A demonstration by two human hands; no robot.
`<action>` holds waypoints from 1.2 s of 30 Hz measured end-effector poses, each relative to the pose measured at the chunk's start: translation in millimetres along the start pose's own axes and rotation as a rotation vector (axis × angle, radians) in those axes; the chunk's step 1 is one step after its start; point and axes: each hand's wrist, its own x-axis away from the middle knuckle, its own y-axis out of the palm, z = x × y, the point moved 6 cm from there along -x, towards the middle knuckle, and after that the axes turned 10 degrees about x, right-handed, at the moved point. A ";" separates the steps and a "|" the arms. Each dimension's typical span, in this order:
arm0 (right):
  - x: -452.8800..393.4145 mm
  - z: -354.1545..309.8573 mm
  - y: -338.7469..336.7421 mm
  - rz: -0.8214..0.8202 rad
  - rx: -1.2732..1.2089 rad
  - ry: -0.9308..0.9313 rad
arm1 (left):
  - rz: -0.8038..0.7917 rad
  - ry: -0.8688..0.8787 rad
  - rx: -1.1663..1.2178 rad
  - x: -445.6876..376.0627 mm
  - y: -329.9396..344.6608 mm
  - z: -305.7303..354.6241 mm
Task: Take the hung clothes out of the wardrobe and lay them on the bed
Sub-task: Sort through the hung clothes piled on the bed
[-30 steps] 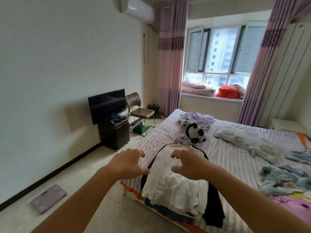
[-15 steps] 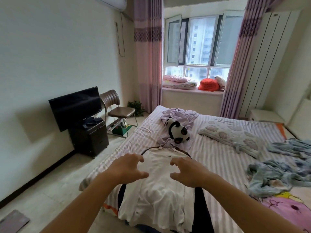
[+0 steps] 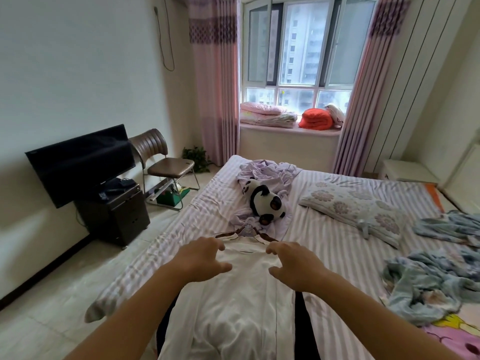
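Both hands are stretched out over the bed (image 3: 337, 245), above a white garment (image 3: 241, 302) that lies flat on the striped sheet, right under and between them. The left hand (image 3: 201, 259) has its fingers spread and loosely bent, with the thumb pointing toward the other hand; it holds nothing. The right hand (image 3: 294, 266) is in the same pose, fingers bent and apart, and it also grasps nothing. I cannot tell if the fingertips touch the cloth or stay just above it. Under the white garment there is a dark garment (image 3: 306, 331), which shows as a black strip below the right forearm and again below the left forearm. Just beyond the fingertips of both hands, the hangers (image 3: 246, 233) stick out at the collar of the white garment, with a dark wooden shoulder visible on each side. A little farther past the hangers lies a panda plush toy (image 3: 265, 203) on a crumpled lilac cloth. To the right of the right hand, well apart, there is a flowered pillow (image 3: 358, 209), and nearer to the person a heap of blue-grey bedding (image 3: 426, 279). Far to the left of the left hand, off the bed, stand a television (image 3: 80, 162) and a brown chair (image 3: 166, 162).
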 end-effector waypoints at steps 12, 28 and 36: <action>-161.4 37.3 33.8 -0.095 -0.036 0.224 | -0.126 0.100 -0.052 -193.5 -22.2 -73.9; -318.1 122.1 112.8 -0.177 -0.104 0.370 | -0.253 0.062 0.024 -386.2 30.7 -135.9; -394.2 175.7 193.5 -0.282 -0.129 0.299 | -0.279 -0.094 0.069 -461.1 93.2 -166.5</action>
